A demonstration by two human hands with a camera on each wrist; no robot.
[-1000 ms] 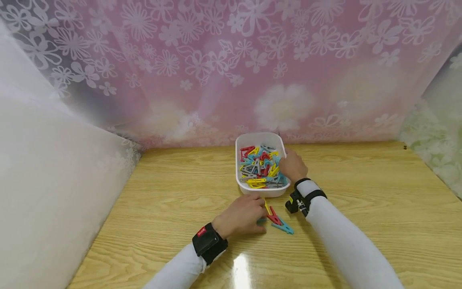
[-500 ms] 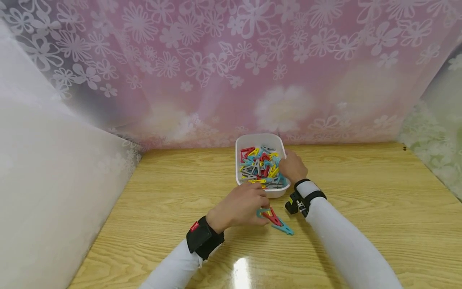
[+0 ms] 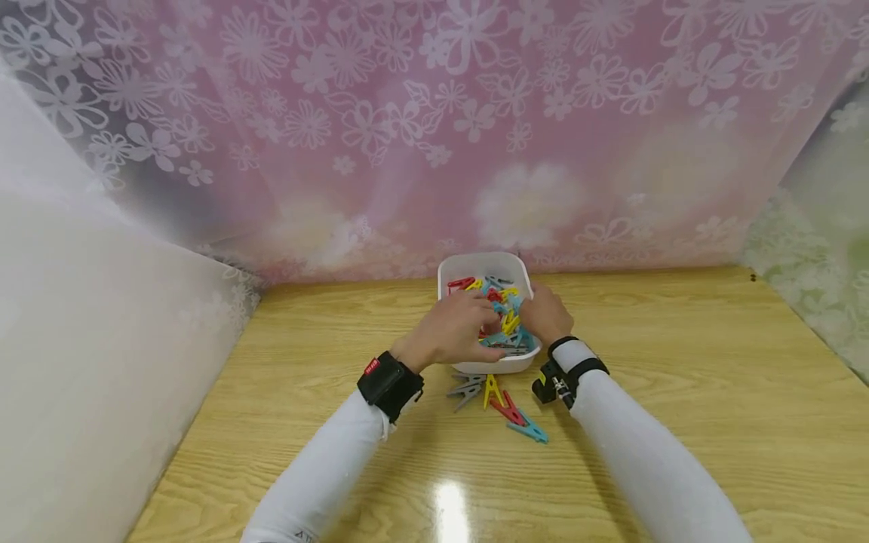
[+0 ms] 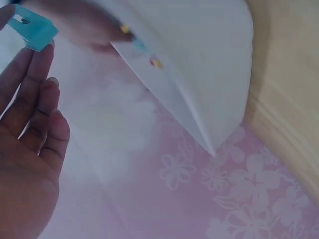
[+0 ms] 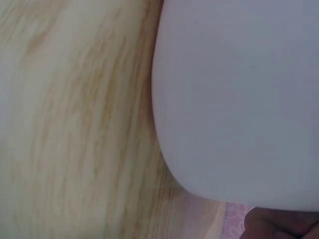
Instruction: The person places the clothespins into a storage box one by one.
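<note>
In the left wrist view, a teal clothespin [image 4: 37, 31] is pinched between the thumb and fingertips of my left hand [image 4: 30, 144]. The head view puts my left hand [image 3: 453, 328] over the near left part of a white plastic bin [image 3: 483, 264], covering some of the clothespins [image 3: 511, 324] in it. Those are red, yellow, blue and grey, in a loose heap. My right hand [image 3: 546, 311] grips the bin's right rim. On the table before the bin lie grey [image 3: 468, 386], yellow [image 3: 492, 391], red [image 3: 508, 409] and blue [image 3: 529, 430] clothespins in a slanting row.
The wood-grain table [image 3: 326, 377] runs back to a pink flowered curtain [image 3: 380, 188] close behind the bin. A white sheet [image 3: 102, 317] hangs at the left, and a pale green flowered cloth [image 3: 808, 249] at the right.
My left hand has lifted the teal clothespin from the row and moved forward over the bin, uncovering the grey and yellow clothespins on the table. The right hand keeps its hold on the rim.
</note>
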